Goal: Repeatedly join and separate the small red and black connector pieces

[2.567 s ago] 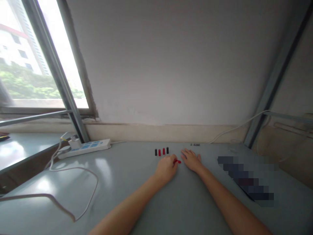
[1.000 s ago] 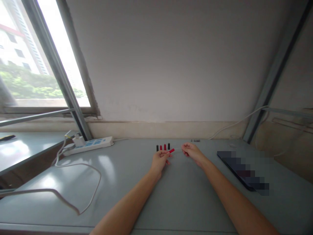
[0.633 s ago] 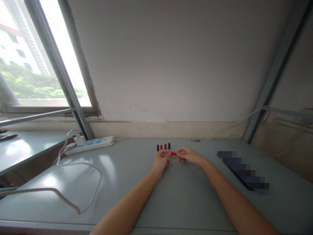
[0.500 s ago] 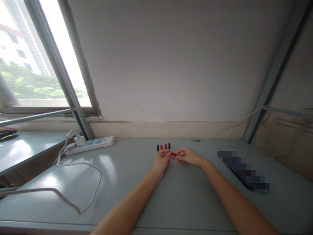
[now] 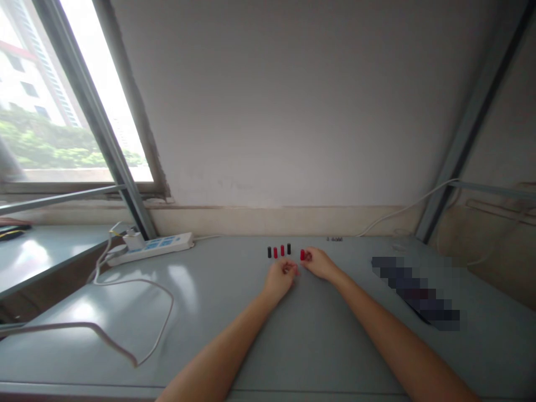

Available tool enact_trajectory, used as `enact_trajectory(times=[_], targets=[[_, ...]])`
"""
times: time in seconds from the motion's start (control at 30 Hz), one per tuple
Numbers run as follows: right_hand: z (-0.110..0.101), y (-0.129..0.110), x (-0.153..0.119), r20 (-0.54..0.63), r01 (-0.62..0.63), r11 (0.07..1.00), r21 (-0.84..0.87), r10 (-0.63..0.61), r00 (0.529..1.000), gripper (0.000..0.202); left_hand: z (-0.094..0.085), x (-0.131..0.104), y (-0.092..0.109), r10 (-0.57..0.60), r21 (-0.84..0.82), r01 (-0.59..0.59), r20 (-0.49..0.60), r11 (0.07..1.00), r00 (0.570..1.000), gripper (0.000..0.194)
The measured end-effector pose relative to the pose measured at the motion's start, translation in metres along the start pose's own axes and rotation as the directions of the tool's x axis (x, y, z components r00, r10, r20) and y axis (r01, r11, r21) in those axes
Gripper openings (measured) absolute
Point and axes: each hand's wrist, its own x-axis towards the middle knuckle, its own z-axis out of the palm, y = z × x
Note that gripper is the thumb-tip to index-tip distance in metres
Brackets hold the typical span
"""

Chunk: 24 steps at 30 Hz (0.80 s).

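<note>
My right hand [image 5: 319, 262] is closed in a pinch on a small red cylinder [image 5: 302, 255], which stands upright at the table's surface. My left hand [image 5: 280, 277] is closed just to its left and nearer to me. A small pinkish-red piece [image 5: 296, 270] shows at its fingertips; its shape is too blurred to name. Behind my left hand several little cylinders stand in a row: a black cylinder [image 5: 269, 252], a red cylinder [image 5: 275, 252], another red cylinder [image 5: 282, 250] and another black cylinder [image 5: 288, 249].
Several tiny dark pieces [image 5: 336, 239] lie near the wall. A white power strip [image 5: 159, 245] with a plug and a looping cable [image 5: 171, 301] occupies the left side. On the right lies a dark, pixelated object [image 5: 414, 290]. A grey metal post [image 5: 448, 151] rises behind it.
My hands have moved apart; the red item earlier stretched between them. My right hand has shifted slightly away from me with the red cylinder, now upright. My left hand has turned and come slightly nearer.
</note>
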Motion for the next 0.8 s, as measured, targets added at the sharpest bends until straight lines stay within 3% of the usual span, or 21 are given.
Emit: enact_trajectory(times=[0.1,0.23,0.6,0.8], targets=[[0.005,0.000,0.008,-0.027,-0.020,1.000,-0.012,0.019,0.999,0.007,-0.002,-0.004,-0.001,0.175,0.270,-0.186,0.063,0.945,0.983,0.013],[0.017,0.003,0.015,-0.049,-0.031,1.000,-0.005,0.031,0.998,0.010,-0.003,-0.012,0.004,0.257,0.439,-0.295,0.147,0.849,0.955,0.017],[0.024,0.004,0.020,-0.047,-0.085,0.994,-0.070,0.082,0.996,0.012,-0.001,-0.012,0.003,0.245,0.506,-0.295,0.165,0.811,0.955,0.018],[0.028,0.011,0.014,-0.144,-0.096,0.995,0.014,0.097,0.985,0.023,-0.001,-0.012,0.004,0.254,0.514,-0.297,0.154,0.805,0.955,0.018]])
